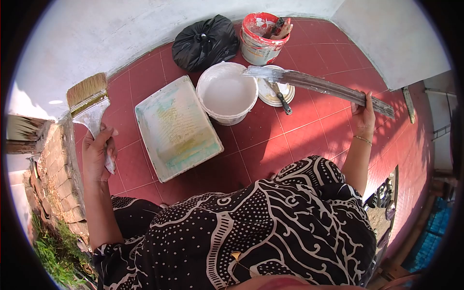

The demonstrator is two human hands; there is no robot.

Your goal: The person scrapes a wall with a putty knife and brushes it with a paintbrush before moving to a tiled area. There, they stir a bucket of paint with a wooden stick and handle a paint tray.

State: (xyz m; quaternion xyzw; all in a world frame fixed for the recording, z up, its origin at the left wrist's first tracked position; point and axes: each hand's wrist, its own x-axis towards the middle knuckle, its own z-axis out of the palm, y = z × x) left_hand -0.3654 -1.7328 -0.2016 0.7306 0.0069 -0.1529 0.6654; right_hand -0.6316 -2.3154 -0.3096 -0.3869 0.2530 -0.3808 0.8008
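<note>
My left hand (100, 151) is closed round the white handle of a wide brush (88, 96), its tan bristles pointing up. On the right, my right hand (363, 114) grips a long dark wooden stick (319, 83) near its far end. The stick's other end is coated white and lies over the rim of a white bucket (227, 92) of whitish liquid. Left of the bucket, a white paint tray (176, 128) with green and yellowish stains rests on the floor. A round lid (282, 95) with a dark-handled scraper (280, 99) on it lies beneath the stick.
On the red tiled floor (261, 152), a black plastic bag (205, 42) and a red-rimmed bucket (263, 46) holding tools stand by the white wall (121, 29). Stacked bricks (58, 174) and grass (58, 251) are at the left. A narrow strip (408, 105) leans at the right wall's end.
</note>
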